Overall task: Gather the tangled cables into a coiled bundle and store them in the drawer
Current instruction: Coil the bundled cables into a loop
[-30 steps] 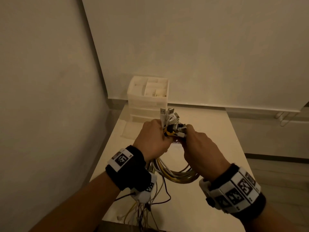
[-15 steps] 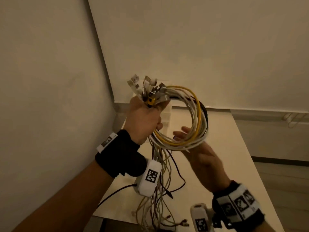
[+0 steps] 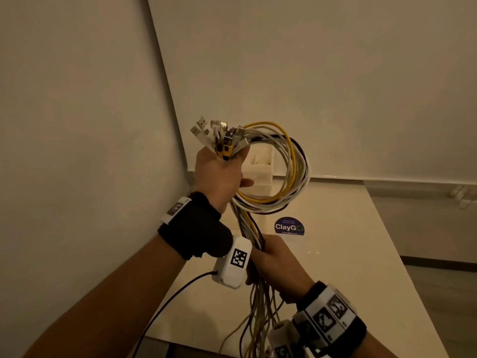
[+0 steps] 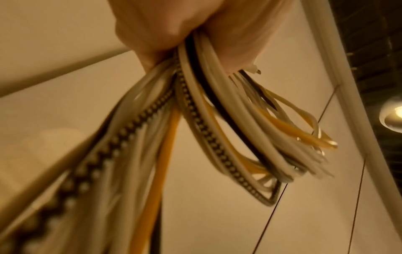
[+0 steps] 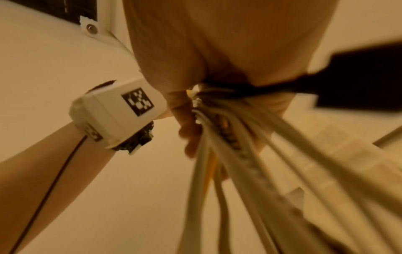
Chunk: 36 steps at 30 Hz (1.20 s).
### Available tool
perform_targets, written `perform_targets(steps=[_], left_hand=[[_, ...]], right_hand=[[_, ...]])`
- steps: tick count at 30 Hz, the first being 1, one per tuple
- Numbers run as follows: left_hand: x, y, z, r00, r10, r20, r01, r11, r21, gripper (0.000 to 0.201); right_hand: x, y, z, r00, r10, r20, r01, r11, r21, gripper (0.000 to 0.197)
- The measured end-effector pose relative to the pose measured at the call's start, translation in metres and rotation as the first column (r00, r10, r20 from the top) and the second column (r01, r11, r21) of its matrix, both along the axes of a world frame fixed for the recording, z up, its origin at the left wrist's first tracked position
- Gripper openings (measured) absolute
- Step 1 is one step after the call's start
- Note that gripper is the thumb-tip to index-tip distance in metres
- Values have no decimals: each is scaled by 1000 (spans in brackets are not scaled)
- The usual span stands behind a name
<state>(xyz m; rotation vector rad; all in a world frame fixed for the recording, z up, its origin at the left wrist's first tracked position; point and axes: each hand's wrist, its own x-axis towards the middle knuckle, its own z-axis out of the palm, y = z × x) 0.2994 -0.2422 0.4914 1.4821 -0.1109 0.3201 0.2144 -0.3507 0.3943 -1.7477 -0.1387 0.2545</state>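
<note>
- Since half a second ago, my right hand [image 3: 277,264] has dropped from under the loop to the hanging strands below, while my left hand [image 3: 219,174] has stayed raised with the coil.
- My left hand is clenched round the bundle of white, yellow, black and braided cables [image 3: 289,174] where the metal-tipped plugs [image 3: 216,134] fan out above the fist; one coil hangs from it in the air above the pale desk [image 3: 348,254].
- My right hand is wrapped round the loose tails just beneath my left wrist; the strands trail on toward the desk's near edge.
- Behind the coil, the white plastic drawer unit [image 3: 260,166] stands at the desk's far corner, against the wall.
- A round dark blue "ClayGo" sticker [image 3: 289,226] lies on the desk.
</note>
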Motion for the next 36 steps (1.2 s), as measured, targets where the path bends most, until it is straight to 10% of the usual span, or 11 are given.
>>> perform_targets(steps=[18, 23, 36], left_hand=[[14, 33, 9, 970, 196, 141, -216, 966, 140, 25], [15, 43, -1, 962, 248, 116, -272, 910, 314, 40], [1, 47, 6, 949, 241, 202, -313, 763, 565, 35]], right_hand=[[-37, -22, -20, 996, 16, -90, -35, 976, -215, 31], [-48, -39, -10, 983, 30, 182, 82, 814, -575, 22], [-52, -58, 15, 917, 33, 398, 294, 620, -728, 15]])
